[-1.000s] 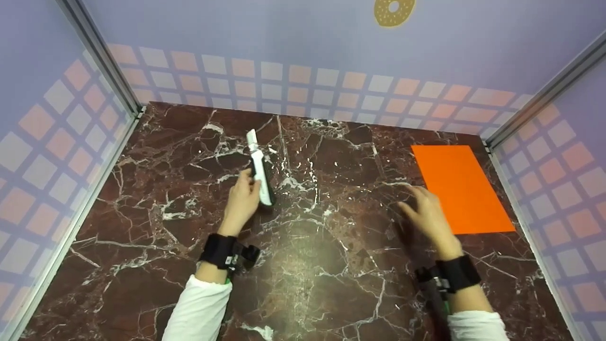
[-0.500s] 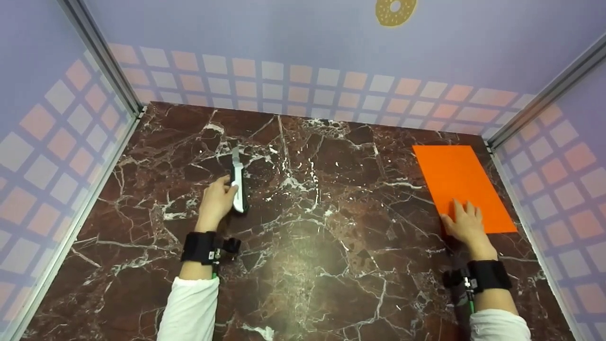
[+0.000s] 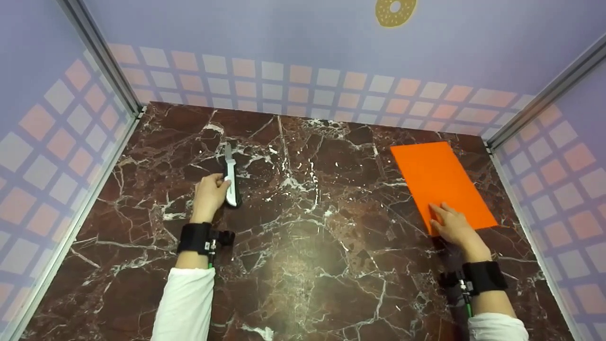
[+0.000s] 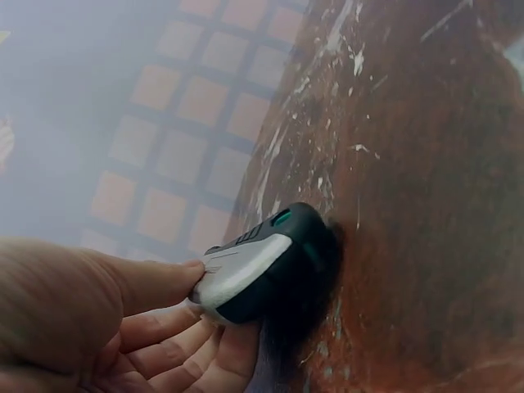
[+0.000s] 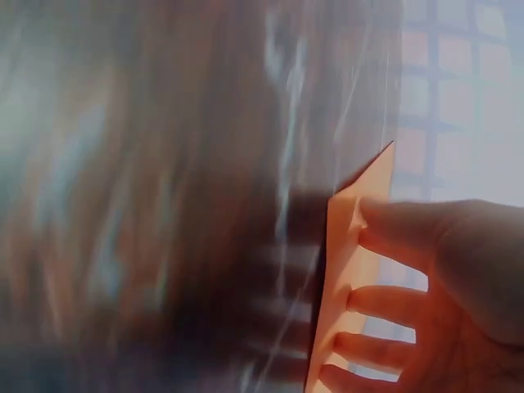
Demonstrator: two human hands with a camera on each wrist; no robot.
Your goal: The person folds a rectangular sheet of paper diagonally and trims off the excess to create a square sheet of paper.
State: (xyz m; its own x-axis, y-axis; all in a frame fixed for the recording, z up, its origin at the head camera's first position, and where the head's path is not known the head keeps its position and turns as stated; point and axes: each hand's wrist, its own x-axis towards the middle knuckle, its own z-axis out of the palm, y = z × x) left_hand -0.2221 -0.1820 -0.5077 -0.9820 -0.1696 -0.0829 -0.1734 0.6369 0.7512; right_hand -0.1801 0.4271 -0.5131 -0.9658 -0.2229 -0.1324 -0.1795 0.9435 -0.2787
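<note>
A utility knife [image 3: 231, 184] with a white-and-black handle and a grey blade [image 3: 228, 151] pointing to the far wall is at the left of the table. My left hand [image 3: 208, 194] pinches its handle, thumb on the white side. In the left wrist view, the handle's butt end [image 4: 270, 266] faces the camera, with fingers [image 4: 176, 356] curled beneath. On the right lies a flat sheet of orange paper [image 3: 438, 177]. My right hand [image 3: 454, 226] rests on its near left corner with the fingers spread; in the right wrist view, the fingertips press the sheet [image 5: 348, 254].
The dark red marbled tabletop [image 3: 312, 237] is walled by a tiled-pattern back panel [image 3: 303, 80], a left panel [image 3: 61, 123] and a right panel [image 3: 563, 156]. Black camera straps circle both wrists.
My left hand has carried the knife leftward. The right hand has come down onto the orange paper, and the sheet has slid left and turned slightly.
</note>
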